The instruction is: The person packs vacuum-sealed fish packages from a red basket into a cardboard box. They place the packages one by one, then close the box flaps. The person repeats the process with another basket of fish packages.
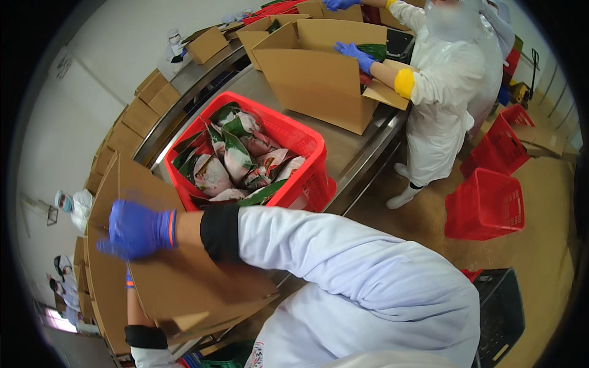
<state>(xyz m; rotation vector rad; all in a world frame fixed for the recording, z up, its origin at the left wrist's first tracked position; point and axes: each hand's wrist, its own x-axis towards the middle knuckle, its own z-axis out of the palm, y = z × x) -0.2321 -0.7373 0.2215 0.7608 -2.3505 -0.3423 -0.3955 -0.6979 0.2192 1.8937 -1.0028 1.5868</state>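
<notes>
At the left, an open brown cardboard box [190, 276] stands with its flaps up. My right hand [140, 230], in a blue glove with an orange band, reaches across to the box's upper edge. Its fingers point left and are smeared by motion. Behind the near panel my left hand [129, 279] is almost wholly hidden; only a strip of glove and the orange band show above the bare forearm. Beyond the box sits a red plastic crate [300, 144] filled with several plump printed bags [236, 156] in green, white and red.
Across the metal table [346, 153], a co-worker's gloved hand [356, 56] reaches into a large open carton [319, 83]. Red crates [485, 205] stand on the floor at right, and a black crate [500, 313] beside my body. Further cartons [140, 116] line the left side.
</notes>
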